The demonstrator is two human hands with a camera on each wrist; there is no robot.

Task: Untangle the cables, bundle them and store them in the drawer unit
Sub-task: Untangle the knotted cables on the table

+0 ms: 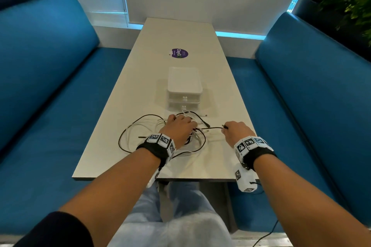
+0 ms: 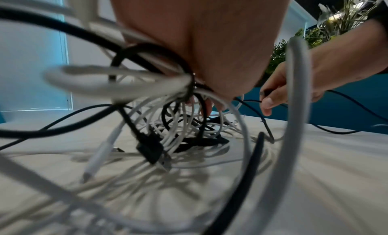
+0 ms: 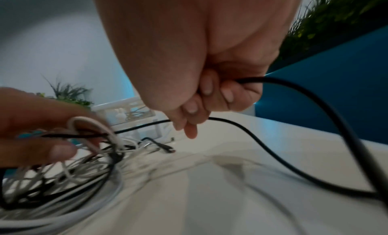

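A tangle of black and white cables point(image 1: 195, 138) lies on the white table point(image 1: 180, 36) near its front edge. My left hand point(image 1: 180, 126) sits on top of the tangle, its fingers curled round a bunch of white and black strands point(image 2: 184, 82). To the right, my right hand point(image 1: 234, 130) pinches a black cable point(image 1: 212, 127) near its plug end, and the cable runs taut from the tangle. The right wrist view shows the fingers point(image 3: 210, 97) closed on that black cable point(image 3: 252, 139). Just behind the tangle stands the white two-drawer unit point(image 1: 183, 86), both drawers closed.
Blue bench seats point(image 1: 50, 86) flank the narrow table on both sides. A purple round sticker point(image 1: 180, 53) lies farther back on the tabletop. Green plants point(image 1: 345, 2) stand behind the benches. A thin black wire hangs from the right wrist camera.
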